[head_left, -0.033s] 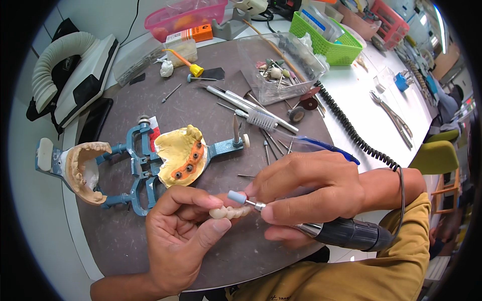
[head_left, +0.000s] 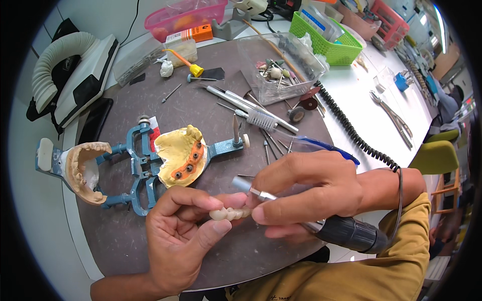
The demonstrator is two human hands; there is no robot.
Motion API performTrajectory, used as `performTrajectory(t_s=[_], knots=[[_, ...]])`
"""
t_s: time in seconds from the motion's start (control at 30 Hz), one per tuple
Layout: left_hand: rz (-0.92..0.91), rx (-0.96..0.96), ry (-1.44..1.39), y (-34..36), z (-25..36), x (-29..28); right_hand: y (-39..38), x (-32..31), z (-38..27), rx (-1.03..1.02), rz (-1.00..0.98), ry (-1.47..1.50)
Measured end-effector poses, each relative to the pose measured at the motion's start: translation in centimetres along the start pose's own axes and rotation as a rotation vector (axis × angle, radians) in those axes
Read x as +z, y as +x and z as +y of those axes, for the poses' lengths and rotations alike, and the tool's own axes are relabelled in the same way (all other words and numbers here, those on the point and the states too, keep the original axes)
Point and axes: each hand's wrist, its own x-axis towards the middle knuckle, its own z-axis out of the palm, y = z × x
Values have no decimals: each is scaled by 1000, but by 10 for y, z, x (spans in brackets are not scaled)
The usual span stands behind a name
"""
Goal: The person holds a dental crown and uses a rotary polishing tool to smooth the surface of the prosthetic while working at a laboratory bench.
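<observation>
Bare mat [head_left: 125,236] is lying open in the lower left of the frame, between the left hand [head_left: 183,241] and the mat's curved edge, giving room to pass there. Just above the hands, the blue articulator [head_left: 138,168] with its plaster casts [head_left: 178,155] is blocking the middle left. Loose burs and a brush [head_left: 261,120] are cluttering the centre, above the right hand [head_left: 311,193]. The coiled cord [head_left: 351,133] is running diagonally down the right of centre, fencing off the white table [head_left: 361,105] beyond. A clear box [head_left: 281,65] and green basket [head_left: 334,42] are crowding the top. A strip of mat in the upper middle, around a single bur [head_left: 171,93], is staying fairly open.
</observation>
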Motion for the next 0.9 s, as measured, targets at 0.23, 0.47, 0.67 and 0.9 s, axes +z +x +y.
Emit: performTrajectory(t_s=[0.23,0.47,0.67,0.9], knots=[[-43,71,-69,4,-4,0,0,5,-4,150,-35,56],[-85,-82,-110,1,2,-10,2,6,4,132,22,106],[-159,-170,-130,7,8,-6,6,5,5,45,77,68],[-138,-176,-188,7,1,-9,3,-17,-8,114,-38,24]])
